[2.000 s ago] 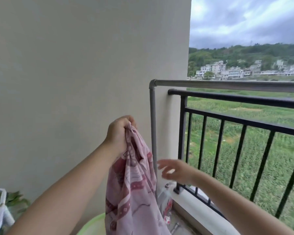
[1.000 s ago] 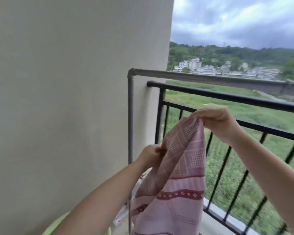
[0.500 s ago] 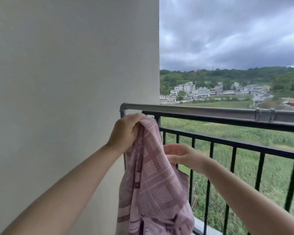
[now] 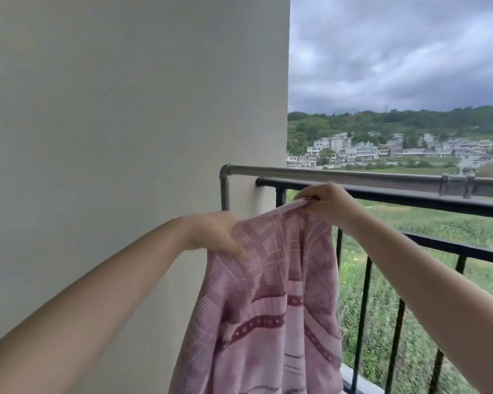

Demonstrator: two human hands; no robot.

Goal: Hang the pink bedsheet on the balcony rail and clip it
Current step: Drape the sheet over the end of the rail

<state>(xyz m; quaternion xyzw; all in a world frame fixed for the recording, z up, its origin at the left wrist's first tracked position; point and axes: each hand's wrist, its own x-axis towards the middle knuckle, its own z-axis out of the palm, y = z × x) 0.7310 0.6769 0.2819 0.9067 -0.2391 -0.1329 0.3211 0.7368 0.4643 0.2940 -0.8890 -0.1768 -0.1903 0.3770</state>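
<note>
The pink bedsheet point(image 4: 271, 302), patterned with white squares and dark red bands, hangs in folds in front of me. My left hand point(image 4: 214, 233) grips its top edge at the left. My right hand point(image 4: 323, 203) pinches the same edge higher and to the right, just in front of the black balcony rail point(image 4: 410, 198). The hem is stretched between both hands, below rail height. A grey metal pipe rail point(image 4: 353, 175) runs just behind the black one. No clip is in view.
A plain beige wall point(image 4: 125, 137) fills the left side up to the rail's end. Black vertical bars point(image 4: 365, 302) stand under the rail, with a green field beyond. A coupling point(image 4: 456, 184) sits on the grey pipe at the right.
My right hand has taken hold of the sheet's top edge and risen to the rail. My left hand has dropped lower, and the edge is now spread between both hands.
</note>
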